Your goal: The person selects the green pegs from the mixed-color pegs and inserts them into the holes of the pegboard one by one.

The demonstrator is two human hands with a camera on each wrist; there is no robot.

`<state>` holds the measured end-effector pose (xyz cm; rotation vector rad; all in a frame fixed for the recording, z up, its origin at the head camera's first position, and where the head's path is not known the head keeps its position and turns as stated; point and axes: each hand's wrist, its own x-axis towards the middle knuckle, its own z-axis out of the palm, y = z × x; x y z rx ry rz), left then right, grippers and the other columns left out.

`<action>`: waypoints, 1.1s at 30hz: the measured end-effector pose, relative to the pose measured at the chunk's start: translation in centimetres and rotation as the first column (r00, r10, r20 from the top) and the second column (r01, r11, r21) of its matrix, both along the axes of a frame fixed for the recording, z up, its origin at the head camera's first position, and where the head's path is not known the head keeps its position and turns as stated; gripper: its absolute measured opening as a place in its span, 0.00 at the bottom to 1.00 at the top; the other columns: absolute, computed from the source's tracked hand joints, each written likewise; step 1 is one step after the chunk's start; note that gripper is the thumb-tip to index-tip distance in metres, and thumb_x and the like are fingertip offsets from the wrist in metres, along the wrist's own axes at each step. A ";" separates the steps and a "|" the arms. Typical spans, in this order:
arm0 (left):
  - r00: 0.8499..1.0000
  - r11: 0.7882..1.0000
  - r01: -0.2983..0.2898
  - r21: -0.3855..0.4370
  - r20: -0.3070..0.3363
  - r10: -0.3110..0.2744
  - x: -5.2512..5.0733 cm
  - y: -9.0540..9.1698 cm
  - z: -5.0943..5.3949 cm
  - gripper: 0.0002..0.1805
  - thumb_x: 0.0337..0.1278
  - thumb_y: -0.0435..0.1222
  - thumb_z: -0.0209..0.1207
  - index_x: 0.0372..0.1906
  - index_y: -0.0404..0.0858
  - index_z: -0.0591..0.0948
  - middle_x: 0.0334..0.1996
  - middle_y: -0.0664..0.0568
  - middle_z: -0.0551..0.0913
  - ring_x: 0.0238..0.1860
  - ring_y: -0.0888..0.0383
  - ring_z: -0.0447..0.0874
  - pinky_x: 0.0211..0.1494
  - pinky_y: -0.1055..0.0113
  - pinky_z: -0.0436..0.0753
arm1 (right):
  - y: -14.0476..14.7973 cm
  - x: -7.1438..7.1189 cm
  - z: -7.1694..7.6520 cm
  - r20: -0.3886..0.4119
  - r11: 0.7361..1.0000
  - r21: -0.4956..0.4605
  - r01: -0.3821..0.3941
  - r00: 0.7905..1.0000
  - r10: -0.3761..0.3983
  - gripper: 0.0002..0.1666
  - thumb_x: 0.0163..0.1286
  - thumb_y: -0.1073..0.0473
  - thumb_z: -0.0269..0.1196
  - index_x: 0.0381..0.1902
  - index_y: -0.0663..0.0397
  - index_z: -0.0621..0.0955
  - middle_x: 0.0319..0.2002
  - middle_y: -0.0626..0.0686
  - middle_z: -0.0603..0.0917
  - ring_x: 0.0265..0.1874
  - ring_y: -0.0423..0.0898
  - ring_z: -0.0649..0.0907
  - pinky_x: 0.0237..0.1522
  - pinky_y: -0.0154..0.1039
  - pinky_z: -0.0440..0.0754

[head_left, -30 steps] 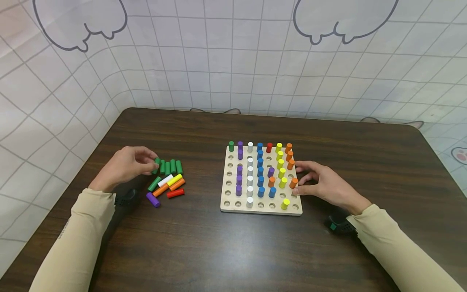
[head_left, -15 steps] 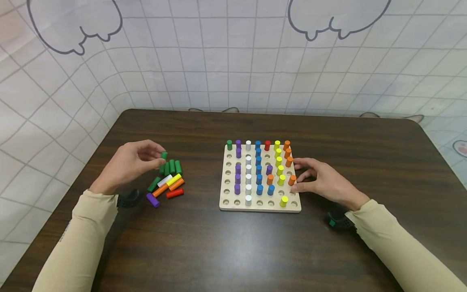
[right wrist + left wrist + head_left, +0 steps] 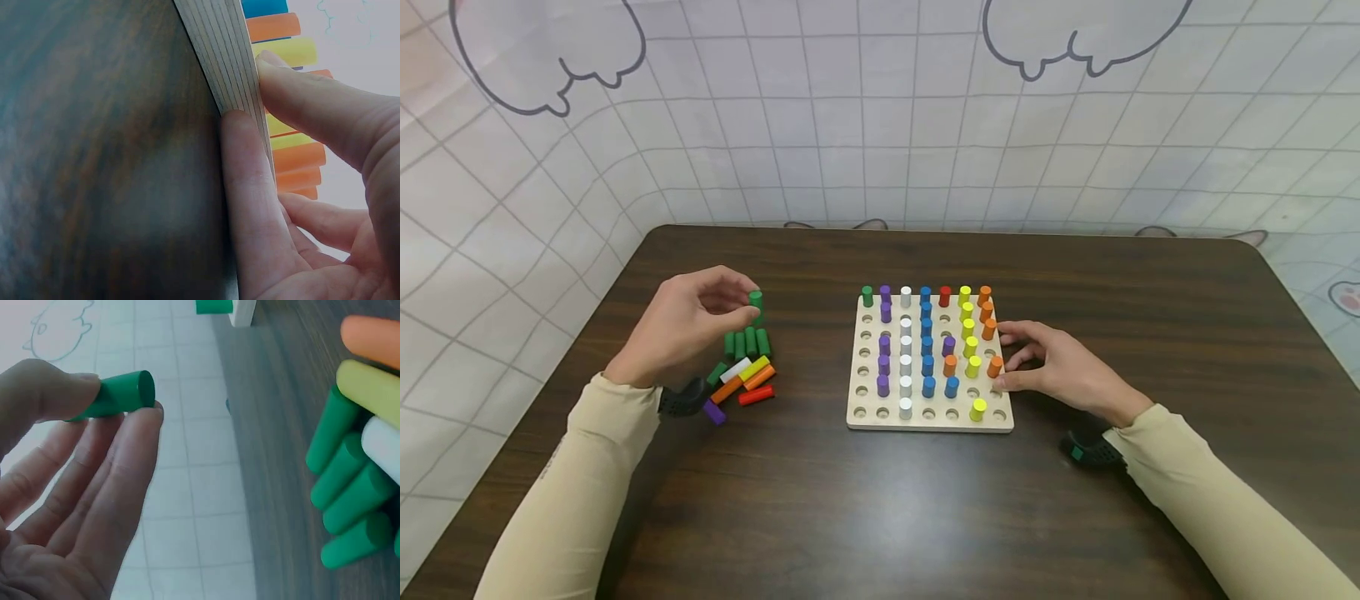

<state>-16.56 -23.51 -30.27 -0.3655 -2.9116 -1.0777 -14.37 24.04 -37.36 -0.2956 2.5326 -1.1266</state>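
Observation:
My left hand [image 3: 688, 325] pinches a green peg [image 3: 756, 305] between thumb and fingertips, above the table and just behind the loose pegs. In the left wrist view this peg [image 3: 128, 394] is held lengthwise, one round end sticking out past the fingertips. A square wooden pegboard [image 3: 872, 423] lies at the table's middle, with rows of holes and upright coloured pegs. My right hand [image 3: 1063, 371] holds its right edge. In the right wrist view, the thumb lies over the board's upper edge and a finger [image 3: 247, 169] runs along its layered side [image 3: 219, 50].
Loose pegs lie left of the board: several green pegs [image 3: 751, 342], a white peg [image 3: 735, 370], a yellow peg [image 3: 754, 367], orange pegs [image 3: 727, 390], a red peg [image 3: 756, 395] and a purple peg [image 3: 714, 412]. A white grid-patterned cloth [image 3: 880, 125] hangs behind the dark table [image 3: 880, 517].
My left hand has lifted the green peg out of the green row and moved it away and to the right. The right hand stays at the board's edge. The head view has shifted slightly.

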 end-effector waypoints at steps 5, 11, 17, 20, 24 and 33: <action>1.000 0.999 0.025 0.038 -0.019 -0.025 -0.4 1.0 0.1 0.12 0.63 0.45 0.70 0.50 0.52 0.85 0.43 0.54 0.91 0.39 0.69 0.88 0.45 0.76 0.82 | 0.0 0.0 0.1 0.001 1.000 -0.011 -0.001 1.000 0.001 0.56 0.59 0.41 0.77 0.78 0.53 0.65 0.66 0.56 0.78 0.50 0.46 0.84 0.52 0.38 0.80; 0.998 0.993 0.060 0.099 -0.022 -0.058 -0.9 2.4 0.0 0.10 0.62 0.40 0.70 0.48 0.50 0.86 0.41 0.53 0.91 0.39 0.68 0.89 0.44 0.74 0.84 | 0.0 0.1 0.1 0.003 1.000 -0.020 -0.003 1.000 0.003 0.56 0.59 0.42 0.77 0.78 0.54 0.65 0.66 0.57 0.78 0.50 0.46 0.83 0.51 0.38 0.80; 0.997 0.989 0.071 0.133 -0.015 -0.070 -1.3 3.9 -0.1 0.11 0.62 0.39 0.70 0.48 0.49 0.86 0.41 0.53 0.91 0.40 0.66 0.90 0.46 0.73 0.85 | 0.0 0.2 0.1 0.006 1.000 -0.020 0.000 1.000 0.000 0.55 0.60 0.43 0.77 0.78 0.55 0.65 0.66 0.58 0.78 0.50 0.47 0.83 0.51 0.37 0.80; 0.997 0.984 0.075 0.161 -0.012 -0.074 -1.5 4.5 -0.2 0.10 0.62 0.39 0.70 0.47 0.49 0.86 0.40 0.53 0.91 0.40 0.65 0.90 0.46 0.72 0.85 | -0.1 0.2 0.1 0.007 1.000 -0.019 0.000 1.000 0.000 0.55 0.60 0.43 0.77 0.78 0.55 0.65 0.66 0.58 0.78 0.50 0.46 0.83 0.52 0.38 0.79; 0.997 0.981 0.073 0.180 -0.002 -0.074 -1.7 5.0 -0.3 0.10 0.62 0.40 0.70 0.48 0.49 0.85 0.40 0.53 0.91 0.41 0.65 0.90 0.47 0.70 0.85 | -0.2 0.1 0.1 0.008 1.000 -0.017 -0.002 1.000 0.002 0.55 0.60 0.43 0.77 0.78 0.54 0.65 0.67 0.57 0.78 0.50 0.46 0.84 0.54 0.40 0.79; 0.995 0.976 0.100 0.195 -0.040 -0.094 -2.6 6.1 -0.6 0.11 0.61 0.39 0.70 0.48 0.47 0.86 0.42 0.52 0.90 0.40 0.65 0.90 0.47 0.74 0.85 | -0.2 0.0 0.3 0.005 1.000 -0.014 -0.002 1.000 0.002 0.55 0.60 0.44 0.77 0.78 0.54 0.65 0.66 0.57 0.79 0.49 0.46 0.84 0.54 0.41 0.78</action>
